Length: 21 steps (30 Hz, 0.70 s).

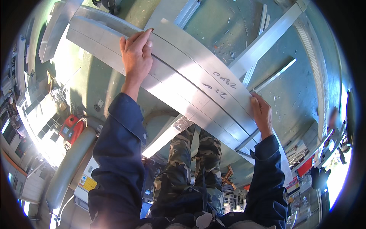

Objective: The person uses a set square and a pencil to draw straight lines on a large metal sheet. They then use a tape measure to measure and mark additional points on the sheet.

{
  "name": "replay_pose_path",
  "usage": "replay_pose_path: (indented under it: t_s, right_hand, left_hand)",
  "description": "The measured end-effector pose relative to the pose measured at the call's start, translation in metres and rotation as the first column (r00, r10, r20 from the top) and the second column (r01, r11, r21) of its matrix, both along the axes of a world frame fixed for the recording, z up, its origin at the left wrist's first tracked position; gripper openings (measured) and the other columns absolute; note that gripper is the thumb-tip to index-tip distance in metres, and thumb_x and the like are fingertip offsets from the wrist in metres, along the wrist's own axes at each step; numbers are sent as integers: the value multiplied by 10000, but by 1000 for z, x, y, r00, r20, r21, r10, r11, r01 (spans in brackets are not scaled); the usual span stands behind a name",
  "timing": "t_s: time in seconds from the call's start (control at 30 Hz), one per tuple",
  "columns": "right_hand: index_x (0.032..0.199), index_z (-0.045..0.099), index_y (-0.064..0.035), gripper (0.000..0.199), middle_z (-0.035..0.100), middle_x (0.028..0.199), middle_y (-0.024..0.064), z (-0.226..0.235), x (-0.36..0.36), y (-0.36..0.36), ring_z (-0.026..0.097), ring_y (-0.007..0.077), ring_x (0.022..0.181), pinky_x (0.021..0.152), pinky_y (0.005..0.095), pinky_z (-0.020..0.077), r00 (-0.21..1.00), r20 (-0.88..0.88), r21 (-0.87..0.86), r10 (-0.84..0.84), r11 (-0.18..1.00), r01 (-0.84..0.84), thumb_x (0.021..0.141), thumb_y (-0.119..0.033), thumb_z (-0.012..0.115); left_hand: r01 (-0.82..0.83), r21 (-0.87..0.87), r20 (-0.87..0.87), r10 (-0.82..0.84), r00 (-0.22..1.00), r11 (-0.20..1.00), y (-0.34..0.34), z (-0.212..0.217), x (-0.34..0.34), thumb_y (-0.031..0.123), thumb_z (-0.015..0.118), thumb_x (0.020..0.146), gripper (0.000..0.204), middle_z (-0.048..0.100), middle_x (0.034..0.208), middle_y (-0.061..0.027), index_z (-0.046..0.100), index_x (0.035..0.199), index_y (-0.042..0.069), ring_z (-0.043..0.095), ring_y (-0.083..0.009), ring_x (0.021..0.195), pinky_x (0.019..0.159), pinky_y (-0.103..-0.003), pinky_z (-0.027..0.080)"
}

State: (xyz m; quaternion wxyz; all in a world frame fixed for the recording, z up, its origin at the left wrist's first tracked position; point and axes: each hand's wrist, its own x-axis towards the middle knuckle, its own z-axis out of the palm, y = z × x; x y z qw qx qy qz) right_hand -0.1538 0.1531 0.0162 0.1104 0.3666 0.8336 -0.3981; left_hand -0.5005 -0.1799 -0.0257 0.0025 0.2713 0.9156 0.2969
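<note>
A silvery flat metal sheet (198, 57) with dark handwritten marks lies slantwise in front of me, on or against longer metal pieces. My left hand (137, 57) is closed, its fingertips pinching the sheet's left end. At the opposite end, my right hand (262, 112) grips the right edge, thumb on top and the other fingers partly hidden. Along the sheet's near side runs a long metal panel (171, 82) with scored lines, parted from it by a dark narrow gap. My left wrist passes over this panel.
Metal beams (267, 40) cross beneath and beyond the sheet. Thin offcuts are scattered on the green floor (217, 23). A red machine (71, 129) and a grey cylinder (72, 168) stand at the left. A loose metal strip (276, 74) lies at the right.
</note>
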Motion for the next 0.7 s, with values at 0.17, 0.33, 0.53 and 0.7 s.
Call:
replay_pose_path:
  t_s: [0.17, 0.33, 0.53, 0.7]
  right_hand:
    - [1255, 822, -58, 338, 824, 1177, 168, 1, 0, 0, 793, 341, 1061, 962, 411, 600, 1000, 5, 3, -4, 1000, 4, 1089, -324, 697]
    - [1254, 822, -59, 332, 824, 1183, 169, 2, -4, -2, 794, 343, 1062, 965, 409, 601, 1000, 7, 16, 14, 1000, -14, 1086, -318, 700]
    - [1252, 822, -52, 303, 827, 1184, 164, 2, -4, -2, 796, 329, 1065, 973, 398, 604, 1000, 14, 9, 5, 1000, -5, 1078, -270, 704]
    - [1250, 822, -45, 288, 831, 1172, 168, -2, 2, 3, 800, 304, 1055, 964, 392, 612, 1000, -10, -15, 16, 1000, -16, 1068, -241, 714]
  left_hand:
    - [11, 2, 16, -11, 1000, 1000, 0, 0, -1, 100, 678, 1057, 369, 767, 1312, -25, 776, 1400, 194, 640, -233, 1293, 1333, -577, 233]
    - [10, 9, 8, -10, 1000, 1000, -2, -1, -2, 100, 675, 1055, 368, 762, 1319, -15, 774, 1399, 186, 640, -229, 1292, 1341, -576, 226]
    - [-17, -4, -8, 17, 1000, 1000, 1, -2, 2, 98, 679, 1052, 367, 760, 1318, -22, 772, 1397, 179, 640, -237, 1295, 1346, -572, 223]
    - [-20, 14, 16, 20, 1000, 1000, 2, -2, 2, 90, 680, 1047, 365, 759, 1313, -27, 773, 1390, 175, 642, -245, 1291, 1349, -561, 224]
